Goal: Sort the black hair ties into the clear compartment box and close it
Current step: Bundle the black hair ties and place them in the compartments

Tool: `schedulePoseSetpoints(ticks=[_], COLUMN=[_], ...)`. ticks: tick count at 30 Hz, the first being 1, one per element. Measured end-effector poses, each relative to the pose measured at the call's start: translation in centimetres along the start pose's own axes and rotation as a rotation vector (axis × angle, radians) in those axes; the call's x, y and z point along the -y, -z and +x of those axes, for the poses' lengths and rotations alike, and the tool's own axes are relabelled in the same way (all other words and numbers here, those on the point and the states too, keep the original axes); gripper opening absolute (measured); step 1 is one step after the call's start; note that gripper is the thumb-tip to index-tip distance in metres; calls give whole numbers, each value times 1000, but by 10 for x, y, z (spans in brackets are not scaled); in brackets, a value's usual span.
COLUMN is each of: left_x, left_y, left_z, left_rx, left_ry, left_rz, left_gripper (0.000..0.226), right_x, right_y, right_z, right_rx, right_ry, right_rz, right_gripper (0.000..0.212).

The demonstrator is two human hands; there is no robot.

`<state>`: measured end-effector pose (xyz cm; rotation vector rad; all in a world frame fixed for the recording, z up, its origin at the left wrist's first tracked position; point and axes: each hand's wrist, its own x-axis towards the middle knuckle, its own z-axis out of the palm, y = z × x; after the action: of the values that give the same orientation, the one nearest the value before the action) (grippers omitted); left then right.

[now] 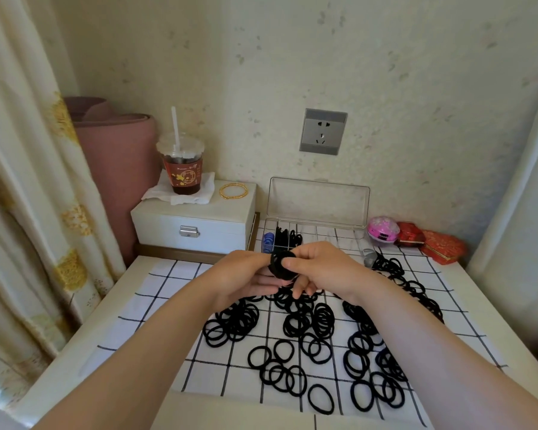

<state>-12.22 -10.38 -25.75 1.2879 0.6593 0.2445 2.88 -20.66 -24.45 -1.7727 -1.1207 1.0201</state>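
Observation:
Many loose black hair ties lie scattered over a white cloth with a black grid. Both hands meet above the cloth's far edge and pinch one stacked bundle of black hair ties. My left hand holds the bundle from the left, my right hand from the right with its thumb on top. Behind them stands the clear compartment box, its lid upright against the wall. Some black ties and a blue one sit in its left compartments.
A white jewellery box at the back left carries an iced drink with a straw and gold bangles. A pink ball and red pouches lie at the back right. A curtain hangs along the left.

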Motion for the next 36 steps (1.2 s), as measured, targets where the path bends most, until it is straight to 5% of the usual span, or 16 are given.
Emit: schedulePoseSetpoints(ticks=[12, 18, 24, 31, 36], left_x=[6, 3, 3, -2, 5], left_y=[9, 11, 10, 19, 23], left_z=[4, 0, -1, -5, -2], left_rx=[29, 130, -148, -330, -431], left_ry=[-14, 19, -67, -134, -120], left_rz=[58, 66, 219, 105, 301], left_gripper=[28, 30, 31, 13, 5], right_x=[2, 0, 0, 5, 7], right_y=[1, 5, 0, -1, 2], right_z=[-3, -5, -2, -1, -2], right_rx=[-100, 131, -18, -94, -73], right_ry=[-175, -143, -116, -167, -118], right_rz=[85, 250, 275, 419, 444], right_gripper=[33, 26, 11, 25, 35])
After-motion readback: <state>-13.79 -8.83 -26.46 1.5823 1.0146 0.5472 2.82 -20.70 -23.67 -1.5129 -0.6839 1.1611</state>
